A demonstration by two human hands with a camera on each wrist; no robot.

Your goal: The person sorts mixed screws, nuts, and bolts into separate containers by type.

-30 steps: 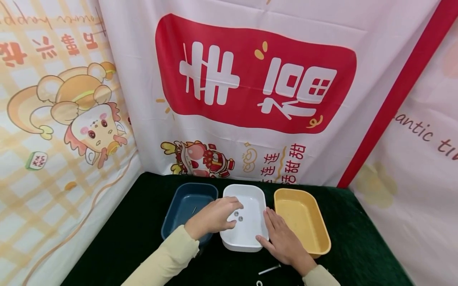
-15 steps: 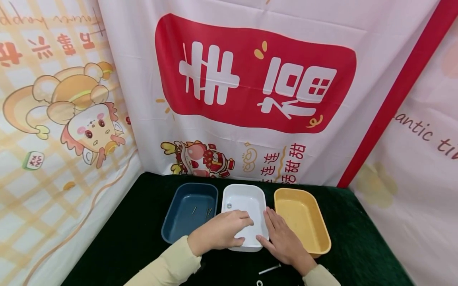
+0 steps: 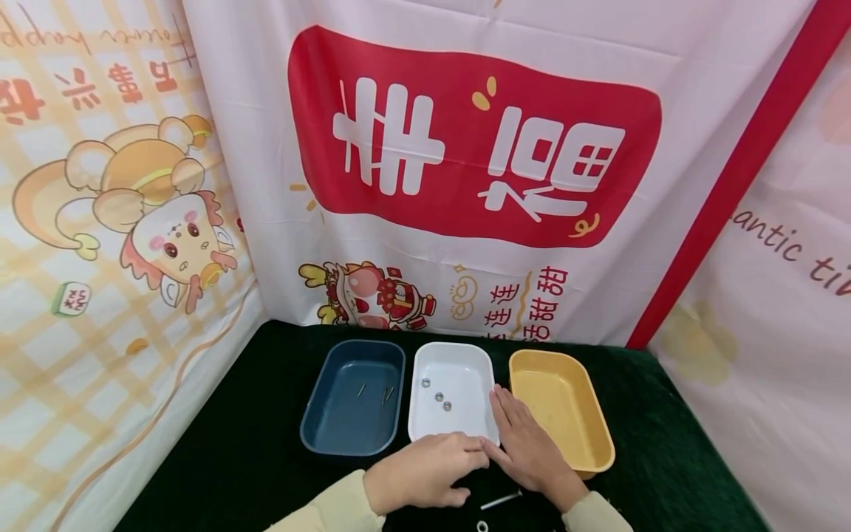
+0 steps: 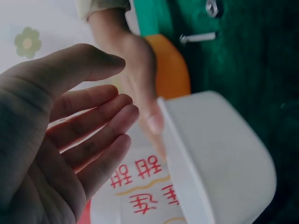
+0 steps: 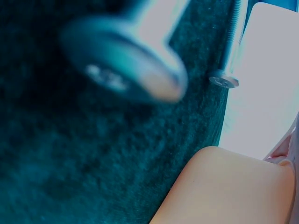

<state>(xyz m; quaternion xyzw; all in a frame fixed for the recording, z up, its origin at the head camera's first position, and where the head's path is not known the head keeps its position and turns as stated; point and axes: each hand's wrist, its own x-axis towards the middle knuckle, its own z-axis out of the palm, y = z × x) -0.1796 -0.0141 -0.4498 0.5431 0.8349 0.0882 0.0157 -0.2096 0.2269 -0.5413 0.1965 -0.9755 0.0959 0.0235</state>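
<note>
My left hand [image 3: 428, 473] hovers at the near edge of the white tray [image 3: 459, 428]. In the left wrist view the left hand [image 4: 79, 126] has loosely bent fingers with nothing between them. My right hand [image 3: 528, 447] lies with straight fingers against the white tray's right side, by the yellow tray [image 3: 595, 436]. Inside the white tray sit three hex nuts, one nut [image 3: 425, 383] farther back. A bolt [image 3: 501, 501] and another nut [image 3: 482, 527] lie on the green cloth in front. The right wrist view shows a blurred bolt head [image 5: 126, 60] up close and a second bolt [image 5: 229, 56].
On the left stands a blue tray [image 3: 349, 440] holding three thin bolts, one bolt [image 3: 361, 390] apart from the others. Dark green cloth [image 3: 678, 458] covers the table. Printed curtains [image 3: 465, 295] hang behind and at both sides.
My left hand has drawn back from over the white tray to its near edge, uncovering the nuts and the bolts in the blue tray. My right hand has stayed in place.
</note>
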